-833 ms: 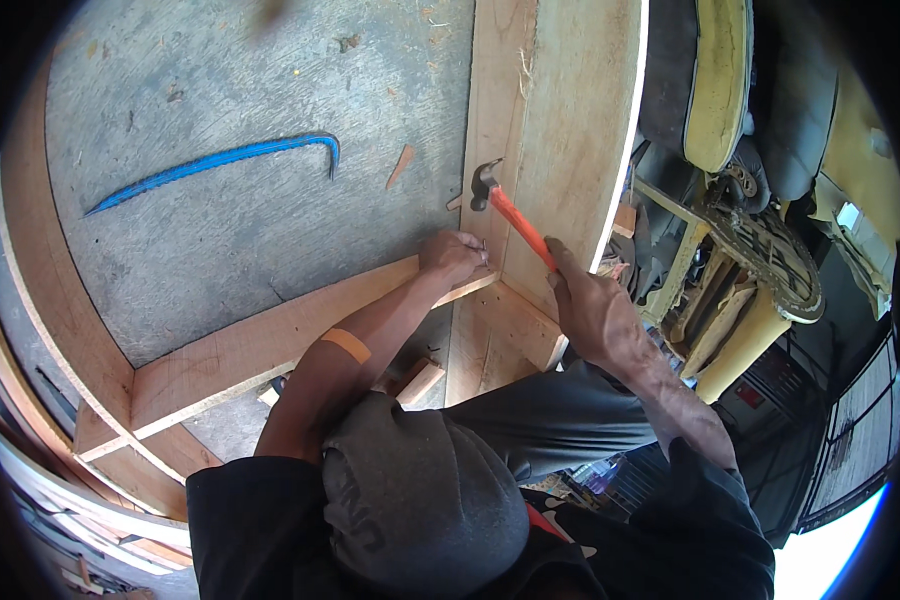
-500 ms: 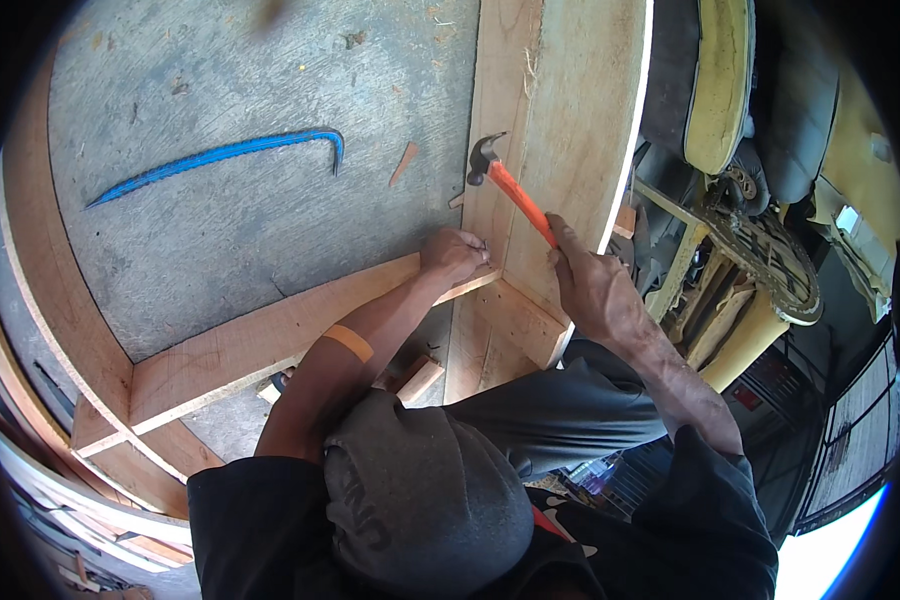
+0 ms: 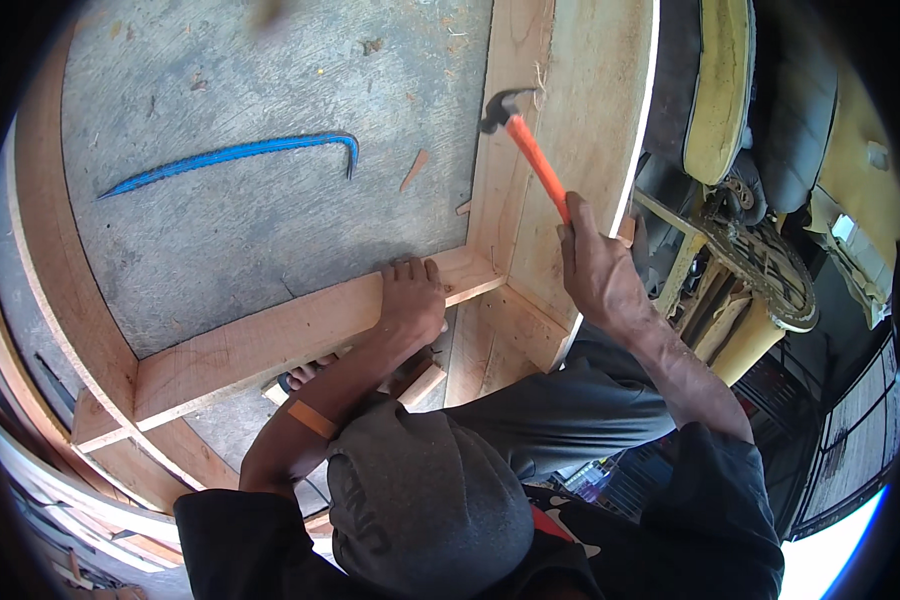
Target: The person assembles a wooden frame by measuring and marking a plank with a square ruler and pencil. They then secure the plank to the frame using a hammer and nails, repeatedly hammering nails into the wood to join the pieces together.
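Observation:
My right hand (image 3: 604, 278) grips the orange handle of a claw hammer (image 3: 538, 160). Its dark head is raised over the wide wooden board on the right side of a frame. My left hand (image 3: 413, 298) is wrapped over the top edge of a wooden crosspiece (image 3: 260, 330), a little left of the corner where it meets that wide board (image 3: 580, 130). Close to the corner, a thin nail-like thing (image 3: 494, 262) shows at the crosspiece, too small to make out well.
A blue pry bar (image 3: 240, 152) lies on the concrete floor (image 3: 230, 230) inside the frame, with a wood sliver (image 3: 414, 170) nearby. On the left runs a curved frame board (image 3: 55, 210). Old yellow cushioned seat parts (image 3: 718, 90) are piled at right.
My left hand has moved left from the corner and now lies over the crosspiece. The hammer has risen and moved slightly right and away from me.

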Demonstrator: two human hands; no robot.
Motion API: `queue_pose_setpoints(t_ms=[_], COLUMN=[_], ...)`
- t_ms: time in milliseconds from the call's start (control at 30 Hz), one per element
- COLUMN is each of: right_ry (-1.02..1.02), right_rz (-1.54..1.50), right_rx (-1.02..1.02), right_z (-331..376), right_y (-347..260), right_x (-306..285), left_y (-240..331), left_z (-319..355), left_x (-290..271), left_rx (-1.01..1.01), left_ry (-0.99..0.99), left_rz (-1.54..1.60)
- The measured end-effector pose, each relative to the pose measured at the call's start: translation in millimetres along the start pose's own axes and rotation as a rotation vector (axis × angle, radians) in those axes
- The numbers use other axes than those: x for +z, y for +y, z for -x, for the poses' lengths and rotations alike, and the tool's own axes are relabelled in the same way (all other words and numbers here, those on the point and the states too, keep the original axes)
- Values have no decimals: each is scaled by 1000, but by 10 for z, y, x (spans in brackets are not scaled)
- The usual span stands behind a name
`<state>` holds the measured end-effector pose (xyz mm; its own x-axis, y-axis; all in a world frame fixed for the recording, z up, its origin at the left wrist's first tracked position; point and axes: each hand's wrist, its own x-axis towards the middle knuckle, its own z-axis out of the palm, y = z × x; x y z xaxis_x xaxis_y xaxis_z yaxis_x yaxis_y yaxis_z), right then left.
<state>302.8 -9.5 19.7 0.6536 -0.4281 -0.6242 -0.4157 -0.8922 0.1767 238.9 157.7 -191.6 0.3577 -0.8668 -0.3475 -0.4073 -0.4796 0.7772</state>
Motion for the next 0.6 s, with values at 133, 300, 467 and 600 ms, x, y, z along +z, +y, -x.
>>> queue_pose_setpoints(t_ms=[133, 300, 467, 600], right_ry=[-365, 269, -403, -110], right_rz=[175, -103, 224, 29], right_rx=[-17, 62, 117, 113], right_z=[136, -138, 206, 18], right_y=[203, -398, 4, -271], right_x=[-193, -640, -200, -574], left_y=[-35, -60, -46, -42], left_z=[-61, -39, -40, -12], left_x=[204, 191, 194, 153], left_rx=[-37, -12, 6, -7], left_ry=[28, 72, 23, 7], left_rz=[-22, -21, 5, 8])
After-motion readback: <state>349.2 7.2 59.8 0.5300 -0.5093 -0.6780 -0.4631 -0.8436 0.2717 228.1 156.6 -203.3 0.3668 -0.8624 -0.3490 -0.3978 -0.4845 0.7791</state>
